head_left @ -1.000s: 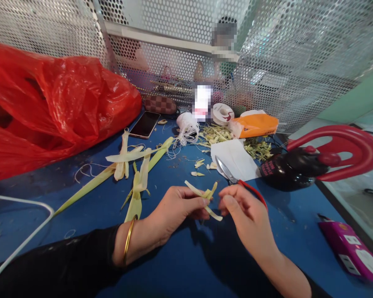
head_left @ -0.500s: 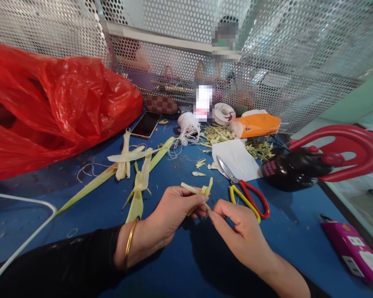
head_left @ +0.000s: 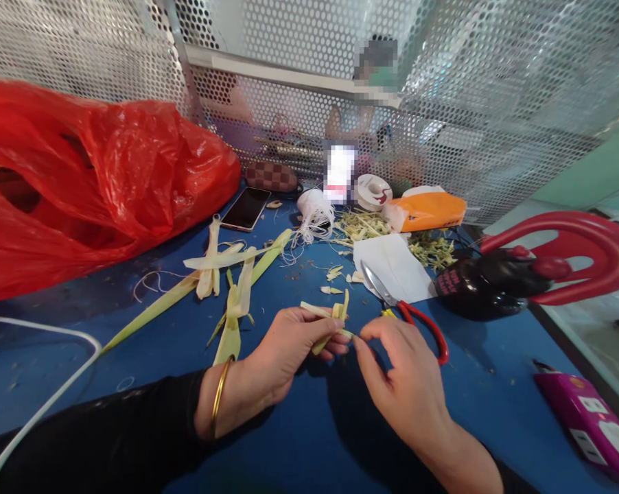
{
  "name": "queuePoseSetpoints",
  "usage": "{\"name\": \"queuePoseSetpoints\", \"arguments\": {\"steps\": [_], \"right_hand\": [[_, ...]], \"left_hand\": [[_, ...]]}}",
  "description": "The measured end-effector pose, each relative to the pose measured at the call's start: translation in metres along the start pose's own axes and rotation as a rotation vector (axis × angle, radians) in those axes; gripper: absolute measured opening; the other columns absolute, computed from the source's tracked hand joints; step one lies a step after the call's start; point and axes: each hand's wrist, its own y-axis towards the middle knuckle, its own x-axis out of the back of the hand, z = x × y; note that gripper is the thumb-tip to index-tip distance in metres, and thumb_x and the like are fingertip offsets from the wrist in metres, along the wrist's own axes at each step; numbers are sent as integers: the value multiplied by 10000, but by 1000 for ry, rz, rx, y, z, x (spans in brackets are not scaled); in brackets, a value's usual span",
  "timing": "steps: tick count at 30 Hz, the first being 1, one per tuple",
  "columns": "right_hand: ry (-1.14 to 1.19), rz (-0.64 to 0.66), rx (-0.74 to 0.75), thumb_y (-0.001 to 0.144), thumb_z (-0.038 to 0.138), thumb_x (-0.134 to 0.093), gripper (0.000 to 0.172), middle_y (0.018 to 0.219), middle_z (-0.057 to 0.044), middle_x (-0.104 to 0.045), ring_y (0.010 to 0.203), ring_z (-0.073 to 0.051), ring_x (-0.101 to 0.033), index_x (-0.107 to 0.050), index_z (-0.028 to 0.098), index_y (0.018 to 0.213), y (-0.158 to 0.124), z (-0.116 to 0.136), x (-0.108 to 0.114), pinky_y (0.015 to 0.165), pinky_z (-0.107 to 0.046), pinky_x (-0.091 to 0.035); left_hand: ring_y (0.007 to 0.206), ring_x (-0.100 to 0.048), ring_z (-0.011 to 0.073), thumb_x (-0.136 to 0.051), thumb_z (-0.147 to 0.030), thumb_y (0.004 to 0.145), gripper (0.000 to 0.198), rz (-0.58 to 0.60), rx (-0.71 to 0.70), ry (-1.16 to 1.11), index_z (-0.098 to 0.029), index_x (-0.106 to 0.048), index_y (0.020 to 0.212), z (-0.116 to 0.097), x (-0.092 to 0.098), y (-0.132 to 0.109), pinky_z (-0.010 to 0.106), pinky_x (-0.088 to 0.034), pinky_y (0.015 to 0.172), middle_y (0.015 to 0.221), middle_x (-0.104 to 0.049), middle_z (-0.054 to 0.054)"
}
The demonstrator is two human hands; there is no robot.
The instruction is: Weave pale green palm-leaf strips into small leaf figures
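My left hand (head_left: 294, 350), with a gold bangle at the wrist, pinches a small bundle of folded pale green leaf strips (head_left: 339, 312). Thumb and fingertips of my right hand (head_left: 402, 363) are closed on the end of a thin strip that sticks out of the bundle to the right. Scissors (head_left: 379, 285) with one red and one yellow handle lie just beyond my right hand, which covers much of the yellow handle. Long leaf strips (head_left: 229, 336) lie on the blue table beyond my left forearm.
A red plastic bag (head_left: 129, 171) fills the left, near a phone (head_left: 246, 208). White string (head_left: 314, 209), a ribbon spool (head_left: 372, 191), an orange packet (head_left: 427, 209) and white paper (head_left: 392, 264) lie farther back. At the right are a black bottle (head_left: 482, 285) and a purple power strip (head_left: 587, 412).
My right hand has moved slightly up and right, drawing the thin strip's end away from the bundle. It now covers more of the yellow scissor handle. My left hand keeps its grip.
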Motion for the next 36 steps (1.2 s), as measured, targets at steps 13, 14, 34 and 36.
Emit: {"name": "queuePoseSetpoints", "arguments": {"steps": [13, 14, 34, 36], "right_hand": [[-174, 120, 543, 938, 110, -384, 282, 766, -45, -650, 726, -181, -551, -654, 141, 1010, -11, 5, -16, 875, -389, -364], [-135, 101, 531, 933, 104, -385, 277, 775, -52, -654, 729, -178, -559, -654, 136, 990, -10, 5, -15, 875, -384, -367], [-34, 39, 619, 930, 82, -369, 329, 846, -72, -731, 778, -182, -632, -693, 100, 982, -13, 7, -7, 870, -377, -411], [4, 44, 663, 935, 87, -347, 351, 810, -71, -726, 739, -177, -629, -698, 90, 961, -13, 10, -4, 853, -373, -425]], "left_hand": [[683, -593, 132, -736, -271, 673, 136, 102, -62, 2, -135, -719, 677, 12, 0, 1, 224, -439, 662, 661, -677, 18], [674, -588, 130, -736, -274, 673, 140, 108, -63, 12, -135, -718, 669, 11, 0, 1, 224, -436, 657, 649, -671, 14], [590, -583, 105, -744, -246, 670, 116, 67, -19, -31, -135, -713, 686, 10, -1, 2, 208, -443, 598, 623, -676, 18], [605, -618, 123, -741, -235, 680, 118, 33, 3, -52, -143, -722, 751, 8, -1, 2, 227, -479, 630, 618, -685, 22]]}}
